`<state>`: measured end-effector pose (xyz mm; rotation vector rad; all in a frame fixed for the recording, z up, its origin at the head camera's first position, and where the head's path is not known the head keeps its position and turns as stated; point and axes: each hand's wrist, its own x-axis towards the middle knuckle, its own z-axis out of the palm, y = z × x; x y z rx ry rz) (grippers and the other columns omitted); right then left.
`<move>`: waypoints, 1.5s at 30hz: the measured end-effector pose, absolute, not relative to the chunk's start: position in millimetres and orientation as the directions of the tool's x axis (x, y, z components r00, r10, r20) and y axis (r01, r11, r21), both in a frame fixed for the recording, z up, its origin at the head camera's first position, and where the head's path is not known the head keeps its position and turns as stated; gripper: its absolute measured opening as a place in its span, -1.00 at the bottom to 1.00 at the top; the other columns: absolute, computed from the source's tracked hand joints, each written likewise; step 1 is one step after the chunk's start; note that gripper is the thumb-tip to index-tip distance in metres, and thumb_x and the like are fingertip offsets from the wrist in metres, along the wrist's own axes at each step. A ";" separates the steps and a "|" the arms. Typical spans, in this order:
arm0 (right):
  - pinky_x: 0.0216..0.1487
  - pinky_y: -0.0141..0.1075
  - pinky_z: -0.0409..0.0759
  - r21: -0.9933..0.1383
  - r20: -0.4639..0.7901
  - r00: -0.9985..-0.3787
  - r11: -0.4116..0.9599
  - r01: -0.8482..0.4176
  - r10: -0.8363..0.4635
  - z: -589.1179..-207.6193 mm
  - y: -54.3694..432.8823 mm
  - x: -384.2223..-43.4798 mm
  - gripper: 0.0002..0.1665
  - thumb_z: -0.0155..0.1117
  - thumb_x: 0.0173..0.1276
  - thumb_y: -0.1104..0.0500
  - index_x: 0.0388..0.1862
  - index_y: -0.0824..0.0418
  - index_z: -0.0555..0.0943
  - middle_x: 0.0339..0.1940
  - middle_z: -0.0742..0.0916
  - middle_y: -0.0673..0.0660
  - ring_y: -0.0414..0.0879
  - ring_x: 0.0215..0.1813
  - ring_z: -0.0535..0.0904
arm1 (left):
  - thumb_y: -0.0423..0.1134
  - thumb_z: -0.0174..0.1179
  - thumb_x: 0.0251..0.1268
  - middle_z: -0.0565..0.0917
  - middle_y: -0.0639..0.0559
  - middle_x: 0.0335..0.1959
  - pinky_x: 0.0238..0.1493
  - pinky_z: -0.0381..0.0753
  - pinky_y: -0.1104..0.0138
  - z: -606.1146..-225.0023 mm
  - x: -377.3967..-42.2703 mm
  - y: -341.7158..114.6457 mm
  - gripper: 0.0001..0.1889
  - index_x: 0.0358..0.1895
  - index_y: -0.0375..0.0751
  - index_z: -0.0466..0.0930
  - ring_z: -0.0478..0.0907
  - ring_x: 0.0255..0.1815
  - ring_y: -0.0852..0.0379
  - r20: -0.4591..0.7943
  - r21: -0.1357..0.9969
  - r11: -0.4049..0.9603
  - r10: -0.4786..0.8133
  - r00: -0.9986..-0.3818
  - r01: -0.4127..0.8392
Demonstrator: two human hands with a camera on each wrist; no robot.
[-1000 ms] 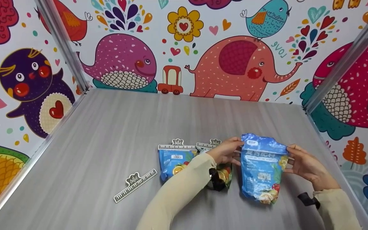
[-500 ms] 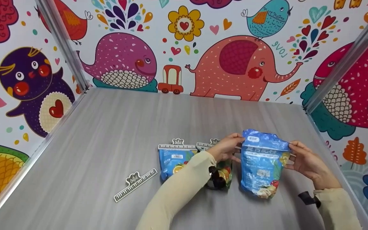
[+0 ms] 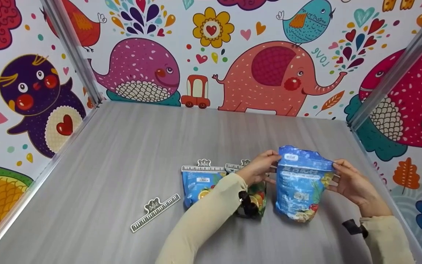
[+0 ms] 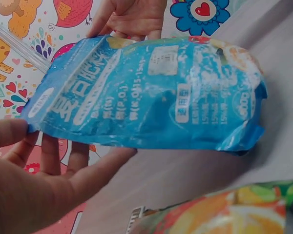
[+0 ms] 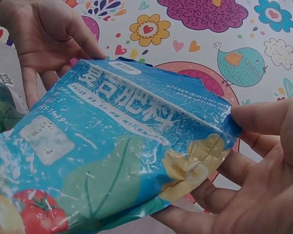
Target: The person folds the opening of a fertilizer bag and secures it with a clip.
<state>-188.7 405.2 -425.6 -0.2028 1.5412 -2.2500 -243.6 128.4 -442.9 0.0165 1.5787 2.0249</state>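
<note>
The left hand (image 3: 260, 170) is pinching the bag (image 3: 300, 187) at its upper left corner — the right hand (image 3: 355, 187) is gripping its upper right edge, holding it over the table's (image 3: 137, 146) right side. A clipped bag (image 3: 198, 183) is sitting left; another bag (image 3: 260, 196) is peeking past the sleeve (image 3: 211, 214) — a loose clip (image 3: 155, 213) is lying farther left.

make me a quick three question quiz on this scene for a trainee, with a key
1. True or false: the person's left grip and right grip are both on the same blue bag.
2. Which thing lies on the table, fastened to no bag? A: a spoon; B: a silver clip; C: a cup.
3. Fill in: in the head view, the leftmost bag has a second clip along its ____ edge.

Key: 1. True; 2. B; 3. top.
</note>
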 end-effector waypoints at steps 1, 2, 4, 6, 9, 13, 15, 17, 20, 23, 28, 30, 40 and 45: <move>0.01 -0.12 0.59 -0.919 -0.100 -0.909 -0.314 0.241 -0.405 -425.3 405.0 -188.4 -0.52 -0.33 0.68 0.17 -0.19 -0.02 0.62 -0.16 0.65 0.02 -0.09 -0.08 0.58 | -0.18 0.06 0.52 0.54 -0.01 -0.31 -0.22 0.62 -0.03 -442.7 -243.5 128.9 -0.90 -0.24 -0.05 0.46 0.53 -0.24 0.04 -0.319 0.899 -0.143 0.432 -0.843 -0.414; 0.01 -0.13 0.59 -0.918 -0.094 -0.910 -0.319 0.237 -0.404 -425.1 404.8 -188.2 -0.51 -0.33 0.68 0.17 -0.19 -0.01 0.62 -0.17 0.65 0.02 -0.09 -0.08 0.58 | -0.18 0.07 0.51 0.54 0.00 -0.31 -0.27 0.61 0.01 -442.6 -243.4 129.3 -0.90 -0.25 -0.05 0.46 0.52 -0.24 0.05 -0.314 0.902 -0.145 0.429 -0.847 -0.408; 0.00 -0.14 0.59 -0.921 -0.084 -0.916 -0.320 0.222 -0.393 -424.5 404.2 -187.7 -0.52 -0.33 0.68 0.18 -0.18 0.00 0.62 -0.18 0.66 0.02 -0.09 -0.09 0.59 | -0.18 0.08 0.51 0.53 0.01 -0.31 -0.36 0.57 0.10 -442.1 -243.3 129.8 -0.89 -0.26 -0.04 0.46 0.51 -0.25 0.08 -0.300 0.907 -0.150 0.426 -0.853 -0.393; -0.02 -0.16 0.59 -0.927 -0.076 -0.923 -0.313 0.205 -0.377 -423.9 403.4 -187.1 -0.53 -0.31 0.68 0.19 -0.18 0.00 0.62 -0.19 0.67 0.01 -0.10 -0.11 0.60 | -0.19 0.08 0.51 0.54 0.03 -0.31 -0.41 0.53 0.17 -441.4 -242.9 129.9 -0.89 -0.26 -0.03 0.45 0.50 -0.25 0.09 -0.285 0.911 -0.156 0.426 -0.858 -0.381; -0.03 -0.17 0.59 -0.932 -0.066 -0.935 -0.312 0.183 -0.349 -423.0 402.1 -186.2 -0.55 -0.29 0.68 0.20 -0.18 0.01 0.61 -0.20 0.67 0.02 -0.09 -0.12 0.60 | -0.20 0.08 0.51 0.53 0.05 -0.33 -0.46 0.52 0.22 -439.8 -242.4 129.4 -0.88 -0.28 -0.03 0.45 0.50 -0.27 0.11 -0.267 0.915 -0.169 0.429 -0.863 -0.367; -0.03 -0.17 0.59 -0.928 -0.054 -0.945 -0.333 0.167 -0.323 -421.9 400.7 -185.4 -0.56 -0.27 0.67 0.20 -0.17 0.02 0.62 -0.19 0.68 0.03 -0.08 -0.12 0.60 | -0.21 0.07 0.52 0.51 0.06 -0.34 -0.44 0.52 0.24 -438.2 -241.9 129.5 -0.89 -0.27 -0.04 0.46 0.48 -0.30 0.13 -0.242 0.920 -0.184 0.429 -0.870 -0.347; -0.04 -0.18 0.59 -0.929 -0.047 -0.949 -0.336 0.156 -0.311 -421.6 399.9 -185.0 -0.56 -0.27 0.67 0.21 -0.17 0.03 0.62 -0.18 0.68 0.03 -0.09 -0.11 0.60 | -0.22 0.07 0.52 0.52 0.05 -0.33 -0.42 0.52 0.23 -438.2 -241.6 130.4 -0.89 -0.27 -0.06 0.46 0.48 -0.31 0.13 -0.227 0.922 -0.195 0.428 -0.875 -0.335; -0.05 -0.18 0.60 -0.930 -0.042 -0.954 -0.338 0.145 -0.296 -421.7 399.1 -185.0 -0.56 -0.26 0.67 0.22 -0.17 0.03 0.63 -0.18 0.69 0.03 -0.08 -0.12 0.61 | -0.22 0.07 0.52 0.52 0.05 -0.33 -0.40 0.53 0.24 -438.6 -241.8 130.9 -0.90 -0.25 -0.08 0.47 0.47 -0.31 0.13 -0.213 0.927 -0.198 0.424 -0.880 -0.320; -0.06 -0.18 0.61 -0.928 -0.031 -0.960 -0.348 0.130 -0.277 -422.2 398.1 -184.9 -0.55 -0.26 0.67 0.24 -0.17 0.05 0.64 -0.18 0.69 0.04 -0.08 -0.12 0.62 | -0.23 0.06 0.52 0.53 0.05 -0.32 -0.39 0.54 0.25 -438.7 -241.4 131.2 -0.91 -0.23 -0.10 0.48 0.47 -0.30 0.13 -0.195 0.930 -0.207 0.421 -0.886 -0.303; -0.06 -0.16 0.61 -0.922 -0.017 -0.966 -0.369 0.116 -0.260 -423.3 397.6 -184.4 -0.54 -0.26 0.66 0.27 -0.18 0.08 0.66 -0.18 0.70 0.06 -0.06 -0.13 0.63 | -0.23 0.06 0.53 0.51 0.06 -0.32 -0.36 0.55 0.24 -438.4 -240.4 130.1 -0.90 -0.22 -0.12 0.47 0.47 -0.30 0.14 -0.172 0.938 -0.204 0.425 -0.888 -0.280; -0.04 -0.14 0.61 -0.916 0.023 -0.961 -0.390 0.090 -0.275 -425.6 397.8 -183.1 -0.52 -0.29 0.66 0.30 -0.15 0.12 0.66 -0.17 0.71 0.08 -0.04 -0.10 0.63 | -0.23 0.04 0.55 0.48 0.09 -0.33 -0.32 0.55 0.22 -438.6 -238.5 126.3 -0.88 -0.24 -0.12 0.44 0.46 -0.30 0.17 -0.127 0.954 -0.191 0.441 -0.889 -0.231; -0.02 -0.14 0.61 -0.915 0.043 -0.953 -0.394 0.082 -0.299 -426.4 398.4 -182.7 -0.51 -0.31 0.66 0.31 -0.13 0.13 0.65 -0.15 0.70 0.08 -0.04 -0.09 0.63 | -0.23 0.04 0.55 0.47 0.09 -0.33 -0.31 0.55 0.22 -438.9 -237.6 124.9 -0.88 -0.24 -0.13 0.44 0.46 -0.30 0.18 -0.119 0.957 -0.187 0.444 -0.888 -0.222; 0.07 -0.12 0.59 -0.891 0.112 -0.897 -0.443 0.099 -0.427 -430.3 404.3 -180.7 -0.43 -0.41 0.65 0.35 -0.01 0.17 0.66 -0.06 0.70 0.11 -0.01 0.02 0.62 | -0.26 0.04 0.54 0.53 0.08 -0.32 -0.25 0.62 0.23 -444.6 -232.5 121.8 -0.89 -0.21 -0.20 0.46 0.51 -0.28 0.17 -0.108 0.956 -0.196 0.456 -0.883 -0.219; 0.11 -0.12 0.57 -0.881 0.118 -0.884 -0.459 0.117 -0.452 -432.4 405.2 -178.8 -0.42 -0.42 0.65 0.36 0.01 0.19 0.67 -0.03 0.71 0.12 0.00 0.04 0.63 | -0.25 0.05 0.54 0.54 0.07 -0.29 -0.21 0.64 0.22 -447.6 -229.4 120.5 -0.89 -0.19 -0.20 0.46 0.54 -0.24 0.15 -0.097 0.963 -0.183 0.447 -0.889 -0.197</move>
